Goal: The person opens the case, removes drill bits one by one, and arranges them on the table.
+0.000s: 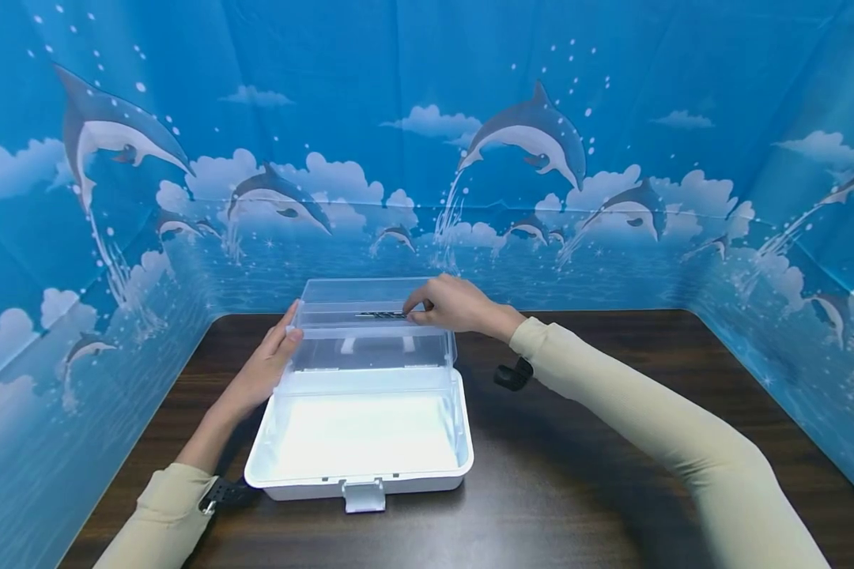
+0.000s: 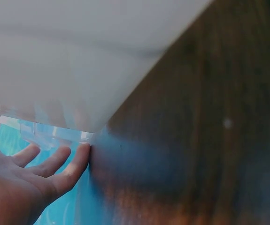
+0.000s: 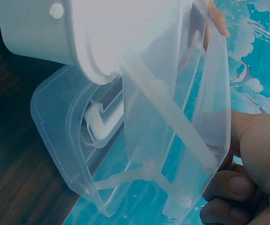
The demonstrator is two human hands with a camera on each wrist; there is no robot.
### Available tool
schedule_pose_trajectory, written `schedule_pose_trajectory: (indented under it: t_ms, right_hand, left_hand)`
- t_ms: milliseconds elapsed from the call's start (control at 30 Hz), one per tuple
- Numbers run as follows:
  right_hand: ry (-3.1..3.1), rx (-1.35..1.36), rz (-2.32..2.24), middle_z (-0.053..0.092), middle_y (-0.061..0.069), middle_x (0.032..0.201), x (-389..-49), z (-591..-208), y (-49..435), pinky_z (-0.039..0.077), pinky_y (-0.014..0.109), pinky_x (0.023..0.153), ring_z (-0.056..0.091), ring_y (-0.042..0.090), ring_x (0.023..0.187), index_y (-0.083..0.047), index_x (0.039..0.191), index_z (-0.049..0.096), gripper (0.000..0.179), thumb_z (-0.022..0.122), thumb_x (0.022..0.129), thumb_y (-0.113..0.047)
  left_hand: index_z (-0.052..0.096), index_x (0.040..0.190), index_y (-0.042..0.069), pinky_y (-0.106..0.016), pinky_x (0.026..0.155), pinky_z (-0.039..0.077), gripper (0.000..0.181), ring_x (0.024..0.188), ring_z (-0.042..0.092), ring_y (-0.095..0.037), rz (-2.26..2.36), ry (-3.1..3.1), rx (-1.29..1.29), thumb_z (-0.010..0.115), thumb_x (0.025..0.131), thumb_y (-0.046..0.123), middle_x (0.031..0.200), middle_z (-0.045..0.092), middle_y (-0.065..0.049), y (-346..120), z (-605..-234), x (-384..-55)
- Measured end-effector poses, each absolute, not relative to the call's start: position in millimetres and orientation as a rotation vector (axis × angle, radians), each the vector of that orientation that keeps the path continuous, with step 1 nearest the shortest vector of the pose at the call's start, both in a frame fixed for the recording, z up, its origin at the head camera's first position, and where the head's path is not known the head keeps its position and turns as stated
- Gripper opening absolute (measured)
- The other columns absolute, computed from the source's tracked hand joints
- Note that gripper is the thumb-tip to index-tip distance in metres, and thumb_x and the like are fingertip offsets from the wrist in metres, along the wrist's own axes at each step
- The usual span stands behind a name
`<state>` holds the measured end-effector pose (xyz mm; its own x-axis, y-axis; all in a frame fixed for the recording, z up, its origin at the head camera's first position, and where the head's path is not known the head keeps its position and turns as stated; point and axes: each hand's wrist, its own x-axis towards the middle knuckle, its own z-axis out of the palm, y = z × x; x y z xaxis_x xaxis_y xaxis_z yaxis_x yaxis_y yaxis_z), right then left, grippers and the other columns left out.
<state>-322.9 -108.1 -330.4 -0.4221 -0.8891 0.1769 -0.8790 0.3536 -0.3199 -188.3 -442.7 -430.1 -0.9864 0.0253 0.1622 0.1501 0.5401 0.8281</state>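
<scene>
A white toolbox (image 1: 359,478) stands unfolded, its clear upper trays (image 1: 366,381) raised behind the base. My left hand (image 1: 266,363) rests against the left end of the upper tray, thumb near its front edge; in the left wrist view its fingers (image 2: 73,168) are spread and fairly straight. Over the right part of the top tray, my right hand (image 1: 455,304) pinches the end of thin, dark, twisted drill bits (image 1: 382,315). The right wrist view shows its curled fingers (image 3: 231,185) beside the clear tray (image 3: 200,126); the bits are hidden there.
The clear lid (image 3: 55,126) hangs open behind the base, its white handle (image 3: 102,124) showing through. A white latch (image 1: 364,496) hangs at the base's front. Dark wooden table (image 1: 576,466) surrounds the box, with a dolphin-printed blue curtain (image 1: 427,182) behind it.
</scene>
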Motion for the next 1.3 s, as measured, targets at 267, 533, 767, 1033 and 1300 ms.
schedule_pose_trajectory:
  t_ms: [267,533,767,1033,1300]
  right_hand:
    - [2.569,-1.659,-0.603,0.061,0.001,0.063,-323,-333,-107,0.024,0.028,0.05,0.037,0.012,0.048,-0.013,0.117,0.078,0.021,0.065,0.102,-0.013]
    - [2.635,-1.647,-0.558,0.07,-0.002,0.082,-322,-332,-108,0.038,0.028,0.053,0.055,0.011,0.059,-0.012,0.112,0.08,0.017,0.068,0.1,-0.012]
    - [2.702,-1.615,-0.551,0.073,-0.001,0.089,-320,-336,-110,0.046,0.029,0.058,0.059,0.008,0.063,-0.012,0.107,0.08,0.015,0.068,0.099,-0.012]
    - [2.729,-1.616,-0.613,0.072,-0.001,0.084,-321,-341,-112,0.041,0.028,0.054,0.056,0.01,0.058,-0.01,0.104,0.081,0.014,0.067,0.1,-0.012]
    - [2.721,-1.515,-0.739,0.064,-0.006,0.071,-323,-346,-109,0.037,0.029,0.052,0.053,0.013,0.055,-0.011,0.102,0.079,0.015,0.064,0.101,-0.015]
  left_hand:
    - [-0.003,0.163,0.041,-0.084,0.101,0.009,0.062,0.15,-0.003,-0.046,-1.411,-2.622,-0.18,0.032,0.111,0.045,0.168,-0.006,-0.016,-441,-430,-185]
    - [-0.002,0.162,0.043,-0.083,0.102,0.008,0.061,0.15,-0.003,-0.046,-1.422,-2.607,-0.194,0.032,0.112,0.044,0.167,-0.004,-0.018,-442,-431,-186]
    - [-0.001,0.162,0.041,-0.083,0.102,0.008,0.06,0.15,-0.003,-0.045,-1.424,-2.609,-0.197,0.033,0.112,0.041,0.168,-0.005,-0.017,-440,-429,-185]
    - [-0.002,0.163,0.04,-0.082,0.103,0.008,0.062,0.149,0.001,-0.05,-1.396,-2.629,-0.166,0.032,0.111,0.045,0.167,-0.005,-0.02,-440,-426,-183]
    - [-0.003,0.162,0.042,-0.083,0.101,0.008,0.062,0.149,-0.001,-0.05,-1.413,-2.63,-0.167,0.032,0.111,0.046,0.167,-0.006,-0.019,-439,-427,-183]
